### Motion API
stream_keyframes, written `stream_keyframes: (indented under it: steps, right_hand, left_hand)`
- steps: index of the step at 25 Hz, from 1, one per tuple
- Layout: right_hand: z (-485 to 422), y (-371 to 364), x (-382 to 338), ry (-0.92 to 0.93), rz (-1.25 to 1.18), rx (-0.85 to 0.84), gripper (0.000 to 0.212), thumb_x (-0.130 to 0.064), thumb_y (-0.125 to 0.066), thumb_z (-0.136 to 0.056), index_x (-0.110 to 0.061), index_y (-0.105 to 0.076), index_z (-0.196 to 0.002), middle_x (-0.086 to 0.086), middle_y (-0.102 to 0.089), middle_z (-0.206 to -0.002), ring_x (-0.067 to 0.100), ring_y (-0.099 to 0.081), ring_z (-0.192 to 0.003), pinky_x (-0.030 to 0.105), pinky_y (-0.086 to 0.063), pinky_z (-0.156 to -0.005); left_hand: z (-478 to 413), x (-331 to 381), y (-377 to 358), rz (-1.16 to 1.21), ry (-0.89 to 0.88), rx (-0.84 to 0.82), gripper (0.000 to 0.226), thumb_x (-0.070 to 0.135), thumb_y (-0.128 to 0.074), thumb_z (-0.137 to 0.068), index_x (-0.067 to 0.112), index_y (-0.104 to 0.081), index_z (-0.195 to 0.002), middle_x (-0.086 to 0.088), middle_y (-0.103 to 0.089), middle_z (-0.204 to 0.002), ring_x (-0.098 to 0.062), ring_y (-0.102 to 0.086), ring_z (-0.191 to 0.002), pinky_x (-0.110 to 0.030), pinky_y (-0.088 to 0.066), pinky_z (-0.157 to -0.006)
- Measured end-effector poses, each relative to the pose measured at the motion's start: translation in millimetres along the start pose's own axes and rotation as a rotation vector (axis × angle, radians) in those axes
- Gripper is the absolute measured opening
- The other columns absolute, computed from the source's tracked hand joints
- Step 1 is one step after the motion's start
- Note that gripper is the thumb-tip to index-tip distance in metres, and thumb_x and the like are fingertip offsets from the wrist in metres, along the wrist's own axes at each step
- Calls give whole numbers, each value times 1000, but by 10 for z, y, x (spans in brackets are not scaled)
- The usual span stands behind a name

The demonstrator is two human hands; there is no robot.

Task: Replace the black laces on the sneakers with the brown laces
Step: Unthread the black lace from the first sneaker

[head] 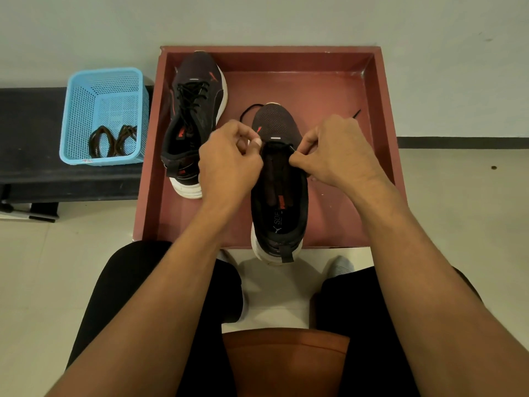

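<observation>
A dark sneaker [279,196] with a white sole stands in the red tray [380,110], heel toward me, its tongue bare. Its black lace [248,109] runs only through the front eyelets, with loose ends trailing past the toe on both sides. My left hand [229,160] pinches the lace at the left eyelets. My right hand [335,154] pinches it at the right eyelets. A second sneaker [197,116], laced in black, lies at the tray's left. The brown laces [113,141] sit in a blue basket [103,90].
The blue basket stands on a dark bench [34,144] left of the tray. My knees in black trousers and a brown seat edge [286,362] fill the foreground. Pale floor tiles surround the tray; a wall rises behind it.
</observation>
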State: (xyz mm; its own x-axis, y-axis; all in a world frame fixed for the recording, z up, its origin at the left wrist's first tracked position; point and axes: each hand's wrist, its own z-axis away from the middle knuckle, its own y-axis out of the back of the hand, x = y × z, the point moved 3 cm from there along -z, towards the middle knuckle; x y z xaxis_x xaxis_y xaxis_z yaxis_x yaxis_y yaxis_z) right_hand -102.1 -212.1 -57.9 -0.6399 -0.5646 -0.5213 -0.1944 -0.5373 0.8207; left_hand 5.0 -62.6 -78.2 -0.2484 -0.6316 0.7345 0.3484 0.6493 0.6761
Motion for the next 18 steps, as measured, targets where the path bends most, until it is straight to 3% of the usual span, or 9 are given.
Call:
stream_keyframes:
  steps: [3, 6, 10, 13, 18]
  right_hand:
    - [-13, 16, 29, -7, -21, -7, 8, -28, -82, -86, -22, -80, -81, -8, -70, -64, 5, -70, -60, 26, -63, -71]
    - [-11, 2, 29, -19, -35, -4, 8, -28, -83, -85, -22, -79, -80, -6, -72, -66, 8, -72, -62, 31, -65, -74]
    - [-13, -3, 27, -9, -35, -6, 9, -30, -82, -85, -23, -79, -79, -5, -72, -66, 9, -72, -62, 33, -65, -73]
    - [-19, -9, 42, -1, -37, -11, 10, -30, -82, -84, -24, -78, -78, -5, -71, -64, 10, -73, -62, 34, -65, -73]
    - [-11, -8, 47, 4, -42, -8, 8, -27, -82, -83, -23, -78, -77, -5, -71, -63, 12, -73, -62, 36, -65, -74]
  left_hand:
    - [-63, -73, 55, 76, 60, 25, 2, 24, -68, -96, 26, -68, -96, 8, -61, -76, -10, -64, -73, -40, -58, -72]
    - [18, 21, 48, -40, -113, 39, 16, 26, -67, -95, 32, -69, -109, 10, -54, -85, -4, -56, -72, -32, -53, -74]
    - [142, 197, -63, -228, -345, -86, 31, 39, -67, -95, 47, -69, -125, 14, -44, -104, -5, -52, -83, -28, -46, -67]
    - [207, 211, -108, -378, -356, -69, 29, 45, -70, -94, 45, -71, -123, 10, -44, -106, -16, -58, -88, -31, -42, -66]
    - [167, 182, -86, -389, -316, 8, 20, 43, -74, -93, 38, -76, -112, 7, -51, -108, -17, -61, -89, -33, -42, -64]
